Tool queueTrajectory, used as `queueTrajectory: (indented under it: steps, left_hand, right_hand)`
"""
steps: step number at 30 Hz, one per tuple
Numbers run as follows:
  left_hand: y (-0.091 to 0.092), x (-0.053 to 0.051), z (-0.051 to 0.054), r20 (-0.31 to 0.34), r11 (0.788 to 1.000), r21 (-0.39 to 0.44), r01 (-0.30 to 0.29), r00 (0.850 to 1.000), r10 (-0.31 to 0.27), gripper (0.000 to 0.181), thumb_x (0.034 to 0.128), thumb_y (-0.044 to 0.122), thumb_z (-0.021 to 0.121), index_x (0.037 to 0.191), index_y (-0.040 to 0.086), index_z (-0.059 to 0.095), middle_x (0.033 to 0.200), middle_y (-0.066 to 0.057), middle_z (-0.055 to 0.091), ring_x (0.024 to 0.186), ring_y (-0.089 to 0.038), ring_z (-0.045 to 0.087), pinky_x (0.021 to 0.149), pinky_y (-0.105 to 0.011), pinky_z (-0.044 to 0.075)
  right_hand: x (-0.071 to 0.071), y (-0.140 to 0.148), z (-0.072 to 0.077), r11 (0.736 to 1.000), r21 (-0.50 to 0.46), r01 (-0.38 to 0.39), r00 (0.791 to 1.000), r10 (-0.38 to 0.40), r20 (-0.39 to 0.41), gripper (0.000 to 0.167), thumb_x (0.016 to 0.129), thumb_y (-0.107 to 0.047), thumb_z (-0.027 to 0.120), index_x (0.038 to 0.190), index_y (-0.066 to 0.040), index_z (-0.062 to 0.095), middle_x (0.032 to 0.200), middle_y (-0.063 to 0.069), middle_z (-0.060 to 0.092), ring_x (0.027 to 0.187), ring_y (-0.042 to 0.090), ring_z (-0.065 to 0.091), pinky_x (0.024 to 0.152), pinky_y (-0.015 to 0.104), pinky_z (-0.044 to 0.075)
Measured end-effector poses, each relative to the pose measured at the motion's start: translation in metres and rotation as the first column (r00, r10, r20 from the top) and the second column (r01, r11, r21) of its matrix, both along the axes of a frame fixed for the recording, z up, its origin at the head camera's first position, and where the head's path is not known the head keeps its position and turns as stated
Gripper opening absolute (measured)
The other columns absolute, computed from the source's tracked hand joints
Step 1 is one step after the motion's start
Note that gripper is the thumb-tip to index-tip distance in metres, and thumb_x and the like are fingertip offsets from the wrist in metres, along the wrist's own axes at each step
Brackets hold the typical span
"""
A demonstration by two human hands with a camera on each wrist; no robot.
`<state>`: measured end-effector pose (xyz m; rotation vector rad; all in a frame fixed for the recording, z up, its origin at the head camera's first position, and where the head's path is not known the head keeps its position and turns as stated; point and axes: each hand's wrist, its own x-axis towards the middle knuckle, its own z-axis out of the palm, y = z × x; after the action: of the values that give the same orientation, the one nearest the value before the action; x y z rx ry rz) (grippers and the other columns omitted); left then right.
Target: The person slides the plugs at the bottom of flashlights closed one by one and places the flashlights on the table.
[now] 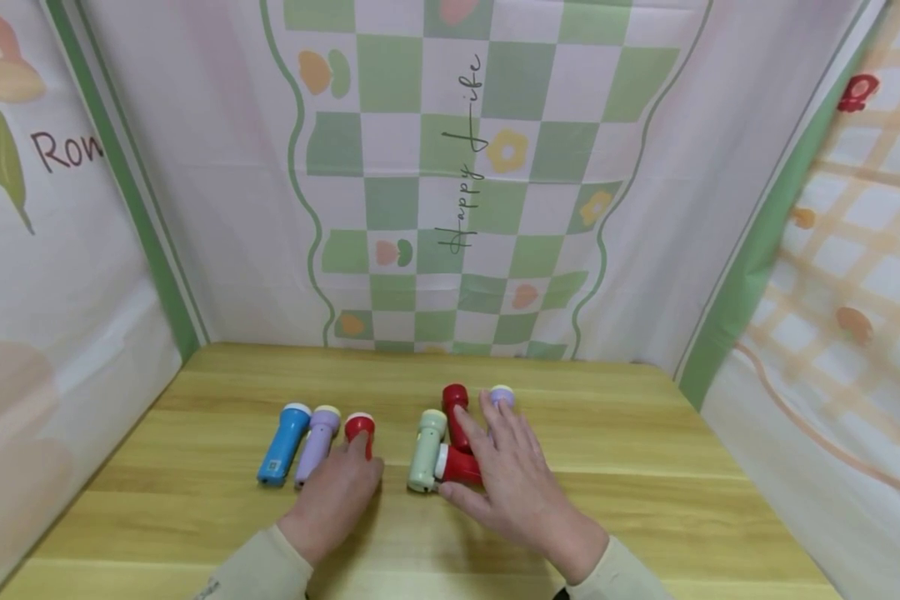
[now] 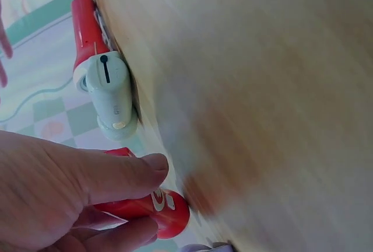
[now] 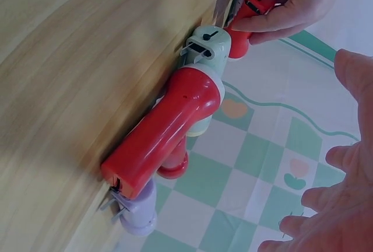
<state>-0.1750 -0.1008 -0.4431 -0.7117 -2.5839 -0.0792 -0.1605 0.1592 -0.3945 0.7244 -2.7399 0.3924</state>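
Note:
My left hand pinches a red flashlight between thumb and fingers; its rounded end shows in the left wrist view. To its left lie a purple flashlight and a blue flashlight. Spread and holding nothing, my right hand is above the right group. There a pale green flashlight lies beside a crosswise red flashlight, whose white rim meets it. Behind lies another red flashlight, and a second purple flashlight is partly hidden by my right fingers.
The flashlights lie on a wood-grain table. A printed checkered curtain hangs behind the table's far edge, with more fabric at both sides. Metal prongs stick out near the right purple flashlight in the right wrist view.

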Motion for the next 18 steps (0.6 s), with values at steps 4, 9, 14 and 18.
queueTrajectory:
  steps: [4,9,14,18]
  left_hand:
    - [-0.0006,-0.0007,-0.0007,0.000,1.000,-0.011,0.008,1.000,-0.008,0.018,0.0778,-0.011,0.079,0.082,0.002,0.068,0.100,-0.021,0.066,0.068,-0.025,0.058,0.055,-0.036,0.054]
    - [-0.0026,-0.0011,-0.0018,-0.013,0.998,-0.057,0.013,1.000,-0.013,0.015,0.0790,-0.011,0.079,0.082,0.000,0.069,0.105,-0.025,0.065,0.070,-0.024,0.056,0.054,-0.034,0.053]
    - [-0.0035,-0.0003,-0.0017,0.016,0.996,-0.088,-0.024,1.000,0.025,0.015,0.0803,-0.009,0.081,0.081,-0.001,0.069,0.105,-0.027,0.064,0.069,-0.024,0.053,0.050,-0.031,0.052]
    - [-0.0042,0.0004,-0.0001,0.030,0.994,-0.097,-0.045,0.998,0.048,0.016,0.0788,-0.009,0.082,0.080,-0.001,0.068,0.101,-0.025,0.063,0.070,-0.025,0.055,0.053,-0.034,0.055]
  right_hand:
    - [0.0001,0.0000,-0.0004,1.000,-0.002,0.000,1.000,0.000,0.002,0.092,0.095,-0.063,0.065,0.166,-0.019,0.027,0.174,0.016,0.012,0.160,0.042,0.010,0.124,0.067,0.021]
    - [0.0000,-0.0001,-0.0012,1.000,-0.005,-0.001,1.000,0.001,0.008,0.092,0.095,-0.062,0.066,0.166,-0.019,0.027,0.174,0.017,0.011,0.160,0.042,0.010,0.124,0.067,0.019]
    - [-0.0003,-0.0006,-0.0014,1.000,-0.007,0.001,1.000,-0.001,0.026,0.092,0.095,-0.062,0.066,0.166,-0.019,0.027,0.174,0.018,0.012,0.160,0.042,0.010,0.125,0.066,0.018]
    - [-0.0005,-0.0008,-0.0010,1.000,-0.008,0.001,0.999,-0.001,0.041,0.091,0.095,-0.062,0.066,0.166,-0.019,0.027,0.174,0.018,0.013,0.160,0.042,0.010,0.125,0.066,0.018]
